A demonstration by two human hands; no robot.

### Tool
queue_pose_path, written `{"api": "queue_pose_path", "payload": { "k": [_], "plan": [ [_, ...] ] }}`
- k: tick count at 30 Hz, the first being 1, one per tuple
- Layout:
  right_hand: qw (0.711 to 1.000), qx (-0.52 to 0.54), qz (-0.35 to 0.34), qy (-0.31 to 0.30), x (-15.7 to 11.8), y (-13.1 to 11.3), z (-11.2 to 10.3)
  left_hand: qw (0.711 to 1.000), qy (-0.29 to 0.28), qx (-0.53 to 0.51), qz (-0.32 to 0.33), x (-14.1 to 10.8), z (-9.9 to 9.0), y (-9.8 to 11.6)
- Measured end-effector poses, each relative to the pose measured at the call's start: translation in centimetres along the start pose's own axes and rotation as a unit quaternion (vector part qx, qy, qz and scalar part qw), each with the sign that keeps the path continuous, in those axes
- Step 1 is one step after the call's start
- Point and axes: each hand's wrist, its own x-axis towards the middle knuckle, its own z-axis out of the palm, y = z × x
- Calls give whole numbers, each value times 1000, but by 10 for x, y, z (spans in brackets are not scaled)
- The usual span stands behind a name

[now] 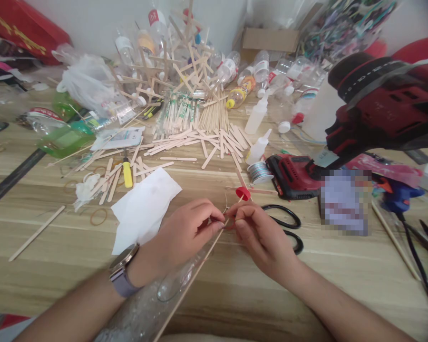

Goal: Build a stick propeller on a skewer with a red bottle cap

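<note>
Left hand [181, 235] pinching thin stick [196, 273]; right hand [266, 237] beside it, grip unclear; red cap [242, 193] near stick's far end

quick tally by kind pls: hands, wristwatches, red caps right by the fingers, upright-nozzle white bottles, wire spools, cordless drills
Left hand and right hand: 2
Wristwatch: 1
Red cap by the fingers: 1
White nozzle bottles: 2
Wire spool: 1
Cordless drill: 1
Total: 8
</note>
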Motion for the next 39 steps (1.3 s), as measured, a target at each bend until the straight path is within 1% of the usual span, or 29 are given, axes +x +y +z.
{"api": "queue_pose_path", "payload": {
  "k": [3,10,14,18,21,25,29,35,39],
  "plan": [
    [1000,-5,-2,1,0,0,1,999,-21,-33,-33,1,0,2],
    [999,-19,-30,14,0,2,4,991,-43,-97,-79,4,4,5],
    [999,-20,-42,14,0,1,3,982,-51,-152,-100,4,6,5],
    [999,-20,-50,6,1,-1,2,970,-77,-198,-115,5,8,3],
    [999,-17,-47,2,1,-2,1,961,-85,-229,-134,5,9,1],
    [999,-10,-39,-6,0,-3,0,957,-81,-235,-147,6,7,0],
    [999,8,-24,-20,0,-4,2,952,-97,-244,-156,5,6,1],
    [998,43,12,-41,1,-6,0,951,-117,-248,-143,5,6,1],
    [997,65,24,-45,2,-7,-1,939,-135,-276,-154,6,5,2]
  ]
}}
